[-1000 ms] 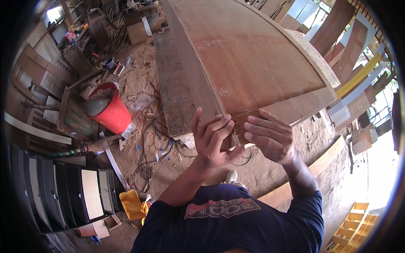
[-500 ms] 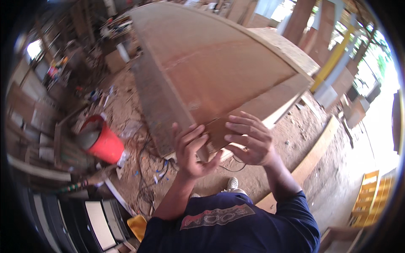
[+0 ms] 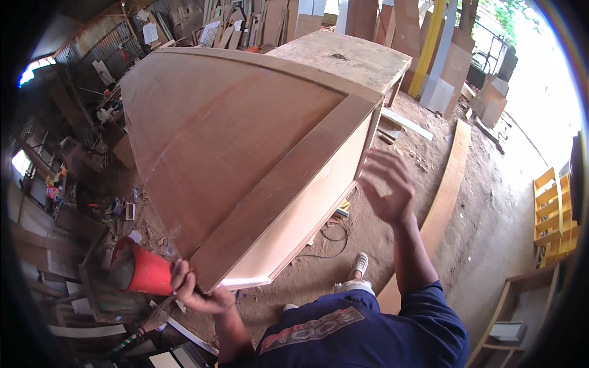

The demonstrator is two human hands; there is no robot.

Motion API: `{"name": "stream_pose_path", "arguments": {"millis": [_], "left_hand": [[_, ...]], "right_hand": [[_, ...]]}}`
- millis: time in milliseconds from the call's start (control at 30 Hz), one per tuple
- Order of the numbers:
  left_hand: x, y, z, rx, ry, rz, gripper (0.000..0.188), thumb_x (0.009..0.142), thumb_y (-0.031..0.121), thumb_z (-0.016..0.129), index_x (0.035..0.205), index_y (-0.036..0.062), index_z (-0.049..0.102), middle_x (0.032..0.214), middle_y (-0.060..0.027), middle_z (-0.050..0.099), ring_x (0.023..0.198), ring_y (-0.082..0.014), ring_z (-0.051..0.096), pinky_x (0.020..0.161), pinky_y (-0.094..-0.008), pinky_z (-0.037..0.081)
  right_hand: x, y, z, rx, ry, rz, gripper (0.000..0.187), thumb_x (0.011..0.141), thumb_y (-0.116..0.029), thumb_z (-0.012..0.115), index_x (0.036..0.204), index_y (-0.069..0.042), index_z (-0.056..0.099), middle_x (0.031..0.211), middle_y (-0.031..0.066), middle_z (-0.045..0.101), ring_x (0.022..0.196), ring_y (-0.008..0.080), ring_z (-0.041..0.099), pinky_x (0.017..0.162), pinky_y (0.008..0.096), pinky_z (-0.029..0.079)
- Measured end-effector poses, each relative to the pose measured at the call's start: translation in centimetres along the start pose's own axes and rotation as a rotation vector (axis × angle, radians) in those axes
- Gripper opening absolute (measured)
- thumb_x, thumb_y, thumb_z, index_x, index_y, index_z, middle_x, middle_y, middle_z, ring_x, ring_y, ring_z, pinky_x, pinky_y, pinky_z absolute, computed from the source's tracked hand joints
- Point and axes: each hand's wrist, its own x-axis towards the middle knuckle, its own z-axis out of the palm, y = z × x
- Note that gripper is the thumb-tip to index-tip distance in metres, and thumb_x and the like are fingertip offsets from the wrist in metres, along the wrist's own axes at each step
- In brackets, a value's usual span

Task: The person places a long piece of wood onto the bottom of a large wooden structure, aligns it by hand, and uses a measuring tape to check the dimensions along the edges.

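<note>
A large upturned wooden boat hull (image 3: 245, 141) of reddish-brown plywood fills the middle of the view. My left hand (image 3: 196, 291) is at its near lower corner, fingers curled around the edge there. My right hand (image 3: 386, 187) is raised beside the hull's flat pale end panel (image 3: 313, 214), fingers spread, holding nothing and apparently not touching the wood. My dark blue shirt (image 3: 362, 334) shows at the lower edge.
A red bucket (image 3: 144, 273) stands left of my left hand amid scrap wood. A long curved plank (image 3: 445, 196) lies on the sawdust floor at right. A workbench (image 3: 350, 55) stands behind the hull, yellow shelving (image 3: 552, 208) far right, a cable (image 3: 334, 233) under the hull.
My hands were close together at the hull's edge. They have parted: the left went down to the near corner, the right lifted away and opened. The view has swung toward the hull.
</note>
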Motion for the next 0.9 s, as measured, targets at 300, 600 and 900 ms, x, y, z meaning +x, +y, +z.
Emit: {"name": "stream_pose_path", "arguments": {"millis": [300, 600, 900], "left_hand": [[0.7, 3.7, -1.4, 0.361, 0.013, -0.179, 0.048, 0.100, 0.027, 0.063, 0.131, -0.0089, 0.056, 0.153, -0.0321, 0.058, 0.141, -0.0464, 0.060, 0.123, -0.0585, 0.044], [5.3, 13.9, 14.4, 0.721, -0.131, 0.153, 0.043, 0.101, 0.024, 0.063, 0.133, -0.0045, 0.064, 0.143, -0.0280, 0.066, 0.138, -0.0445, 0.061, 0.120, -0.0598, 0.045], [11.8, 18.2, 30.8, 0.370, -0.687, -0.026, 0.043, 0.085, 0.015, 0.078, 0.126, 0.0001, 0.080, 0.129, -0.0181, 0.079, 0.122, -0.0393, 0.074, 0.111, -0.0510, 0.055]], "right_hand": [[7.5, 15.2, 2.3, 0.159, -0.189, -0.233, 0.042, 0.090, -0.014, 0.088, 0.131, -0.012, 0.078, 0.137, 0.0091, 0.074, 0.135, 0.0315, 0.067, 0.118, 0.0504, 0.051], [7.2, 18.6, 4.3, 0.367, -0.129, -0.296, 0.041, 0.088, -0.006, 0.084, 0.128, -0.011, 0.079, 0.129, 0.0048, 0.074, 0.124, 0.0256, 0.069, 0.110, 0.0474, 0.055], [6.4, 19.4, 5.8, 0.434, -0.082, -0.268, 0.046, 0.083, -0.011, 0.084, 0.129, -0.011, 0.079, 0.131, 0.0039, 0.074, 0.125, 0.0244, 0.069, 0.108, 0.0453, 0.055]]}}
